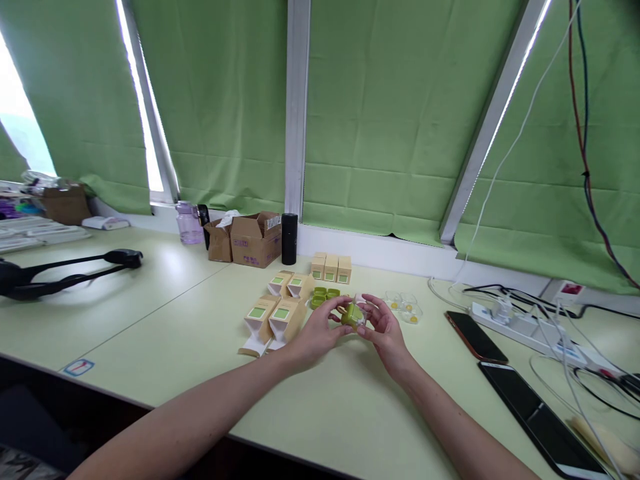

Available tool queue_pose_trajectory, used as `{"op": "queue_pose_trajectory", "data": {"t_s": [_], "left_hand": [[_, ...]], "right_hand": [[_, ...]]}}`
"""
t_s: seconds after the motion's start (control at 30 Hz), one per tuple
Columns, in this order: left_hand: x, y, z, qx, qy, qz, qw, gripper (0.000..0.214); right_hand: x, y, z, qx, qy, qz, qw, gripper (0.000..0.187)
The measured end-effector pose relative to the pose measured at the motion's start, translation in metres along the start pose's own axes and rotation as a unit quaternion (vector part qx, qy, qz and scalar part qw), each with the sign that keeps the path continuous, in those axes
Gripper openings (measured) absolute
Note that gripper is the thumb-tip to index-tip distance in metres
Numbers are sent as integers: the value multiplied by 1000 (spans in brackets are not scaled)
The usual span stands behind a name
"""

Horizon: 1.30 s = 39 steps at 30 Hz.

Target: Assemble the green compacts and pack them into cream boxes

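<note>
My left hand point(319, 331) and my right hand point(389, 335) are both closed on one small green case point(353, 315) with a clear part on its right side, held just above the table. The left fingers grip its green side and the right fingers its clear side. Just behind my left hand are several small green square cases point(325, 295) in a cluster. Beyond my right hand lie several clear plastic covers point(407, 308) with yellow dots. Left of my hands, several tan cartons point(261, 315) with green labels lie with white flaps open.
Three upright tan cartons point(331, 268) stand farther back. Cardboard boxes point(256, 240), a black cylinder point(289, 239) and a purple bottle point(189, 223) line the wall. Two dark phone-like or tablet-like devices point(537, 413), a power strip point(525, 330) and loose cables are at right.
</note>
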<state>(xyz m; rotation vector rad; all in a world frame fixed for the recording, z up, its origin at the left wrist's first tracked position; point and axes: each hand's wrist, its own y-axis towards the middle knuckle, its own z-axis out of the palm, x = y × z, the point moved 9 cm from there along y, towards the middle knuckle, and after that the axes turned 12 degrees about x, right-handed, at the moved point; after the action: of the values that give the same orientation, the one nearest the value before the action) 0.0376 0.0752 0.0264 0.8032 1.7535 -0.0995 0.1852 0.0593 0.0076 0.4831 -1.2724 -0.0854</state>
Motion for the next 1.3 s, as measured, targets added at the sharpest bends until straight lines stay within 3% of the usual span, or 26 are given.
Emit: {"op": "queue_pose_trajectory", "data": {"t_s": [0.27, 0.5, 1.03, 1.3], "left_hand": [[-4, -4, -10, -29, 96, 13, 995, 48], [-3, -6, -2, 11, 161, 16, 987, 42], [7, -4, 8, 78, 260, -24, 962, 39], [9, -4, 11, 85, 286, -34, 954, 40]], "right_hand": [[3, -1, -16, -49, -28, -10, 998, 56], [0, -1, -32, -105, -63, -18, 992, 52], [-7, 1, -37, -109, -102, -13, 989, 46], [-7, 2, -36, -103, -113, -21, 988, 44]]}}
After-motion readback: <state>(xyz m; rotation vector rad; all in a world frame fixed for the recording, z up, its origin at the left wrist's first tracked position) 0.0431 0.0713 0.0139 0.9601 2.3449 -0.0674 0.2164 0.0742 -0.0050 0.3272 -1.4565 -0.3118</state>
